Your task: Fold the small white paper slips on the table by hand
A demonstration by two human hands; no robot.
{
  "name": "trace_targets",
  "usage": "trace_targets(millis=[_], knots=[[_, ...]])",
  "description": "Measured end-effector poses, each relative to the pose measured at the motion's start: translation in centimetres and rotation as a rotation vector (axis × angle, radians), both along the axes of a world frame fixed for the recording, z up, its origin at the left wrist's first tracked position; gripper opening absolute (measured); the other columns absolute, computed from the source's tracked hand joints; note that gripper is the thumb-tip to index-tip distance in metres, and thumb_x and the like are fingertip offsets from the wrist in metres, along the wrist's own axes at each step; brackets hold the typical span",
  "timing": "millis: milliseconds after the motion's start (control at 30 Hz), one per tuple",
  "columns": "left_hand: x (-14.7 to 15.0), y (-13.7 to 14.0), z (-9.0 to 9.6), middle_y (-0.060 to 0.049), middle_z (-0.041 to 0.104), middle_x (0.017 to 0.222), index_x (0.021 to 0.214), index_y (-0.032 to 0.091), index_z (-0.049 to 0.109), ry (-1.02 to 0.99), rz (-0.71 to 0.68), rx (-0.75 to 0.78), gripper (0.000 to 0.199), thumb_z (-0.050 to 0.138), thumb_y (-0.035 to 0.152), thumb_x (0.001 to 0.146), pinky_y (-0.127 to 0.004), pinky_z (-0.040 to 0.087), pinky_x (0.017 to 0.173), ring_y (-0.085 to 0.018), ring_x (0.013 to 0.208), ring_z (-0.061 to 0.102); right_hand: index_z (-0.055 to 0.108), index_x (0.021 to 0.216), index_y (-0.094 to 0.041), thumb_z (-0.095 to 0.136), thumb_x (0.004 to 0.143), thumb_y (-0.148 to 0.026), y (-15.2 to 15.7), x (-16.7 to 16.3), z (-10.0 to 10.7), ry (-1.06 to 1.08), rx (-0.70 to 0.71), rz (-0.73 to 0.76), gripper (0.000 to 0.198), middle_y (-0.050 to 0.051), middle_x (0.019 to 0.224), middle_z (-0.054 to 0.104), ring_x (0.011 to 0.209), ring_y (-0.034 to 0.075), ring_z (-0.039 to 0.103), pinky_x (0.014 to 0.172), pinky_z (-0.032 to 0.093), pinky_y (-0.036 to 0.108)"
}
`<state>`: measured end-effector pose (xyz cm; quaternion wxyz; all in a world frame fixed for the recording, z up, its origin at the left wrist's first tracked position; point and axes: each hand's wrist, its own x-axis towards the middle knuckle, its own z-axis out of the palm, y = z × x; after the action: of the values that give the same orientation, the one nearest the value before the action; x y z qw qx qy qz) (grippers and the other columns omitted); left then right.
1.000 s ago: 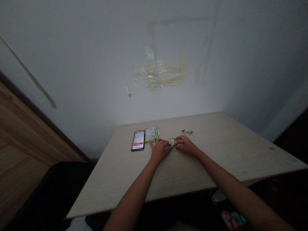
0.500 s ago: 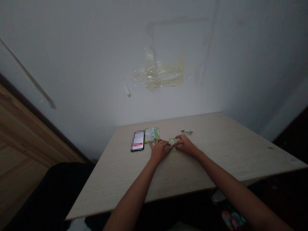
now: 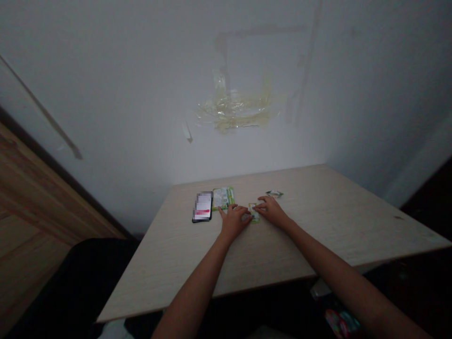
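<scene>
A small green and white printed packet (image 3: 253, 218) lies on the table between my hands, partly covered by fingers. My left hand (image 3: 233, 222) has its thumb and forefinger closed at the packet's left edge, while its outer fingers are spread toward the larger packet. My right hand (image 3: 271, 209) reaches in from the right, with fingertips pinched at the packet's upper right part. Beyond my left hand lies a larger green and white printed packet (image 3: 222, 197). A small folded white and green wrapper piece (image 3: 274, 193) rests just past my right hand.
A phone (image 3: 202, 207) with a lit, blurred screen lies left of the larger packet. The pale wooden table (image 3: 169, 263) meets a wall (image 3: 141, 94) carrying torn clear tape (image 3: 240, 110). A dark chair-like shape (image 3: 88, 273) stands at the left.
My right fingertips have moved slightly up and away along the small packet, exposing more of its lower part. My left hand stays almost in place.
</scene>
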<state>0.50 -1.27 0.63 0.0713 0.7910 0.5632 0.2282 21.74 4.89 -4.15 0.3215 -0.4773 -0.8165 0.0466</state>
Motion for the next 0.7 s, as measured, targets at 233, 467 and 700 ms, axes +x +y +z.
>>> trace_targets(millis=[233, 467, 700], knots=[[0.0, -0.1, 0.2, 0.002, 0.069, 0.12, 0.105, 0.037, 0.069, 0.013, -0.01, 0.004, 0.022, 0.062, 0.046, 0.086, -0.078, -0.006, 0.107, -0.03, 0.129, 0.043, 0.076, 0.105, -0.028, 0.058, 0.093, -0.036, -0.1, -0.6, 0.7, -0.062, -0.023, -0.062, 0.024, 0.011, 0.121, 0.063, 0.115, 0.025, 0.054, 0.103, 0.041, 0.042], [0.1, 0.0, 0.1, 0.002, 0.07, 0.119, 0.102, 0.037, 0.069, -0.006, 0.001, 0.006, 0.019, 0.063, 0.044, 0.086, -0.078, -0.006, 0.107, -0.03, 0.128, 0.045, 0.072, 0.115, -0.032, 0.055, 0.095, -0.036, -0.9, -1.0, 1.8, -0.119, -0.041, -0.091, 0.027, 0.01, 0.124, 0.059, 0.117, 0.024, 0.051, 0.103, 0.038, 0.039], [0.1, -0.1, 0.3, 0.002, 0.07, 0.12, 0.102, 0.037, 0.069, 0.002, -0.001, 0.002, 0.019, 0.064, 0.044, 0.086, -0.079, -0.006, 0.107, -0.03, 0.129, 0.044, 0.067, 0.123, -0.035, 0.054, 0.094, -0.035, -1.6, -1.3, 2.5, -0.188, -0.052, -0.122, 0.031, 0.009, 0.125, 0.057, 0.118, 0.025, 0.048, 0.104, 0.036, 0.039]])
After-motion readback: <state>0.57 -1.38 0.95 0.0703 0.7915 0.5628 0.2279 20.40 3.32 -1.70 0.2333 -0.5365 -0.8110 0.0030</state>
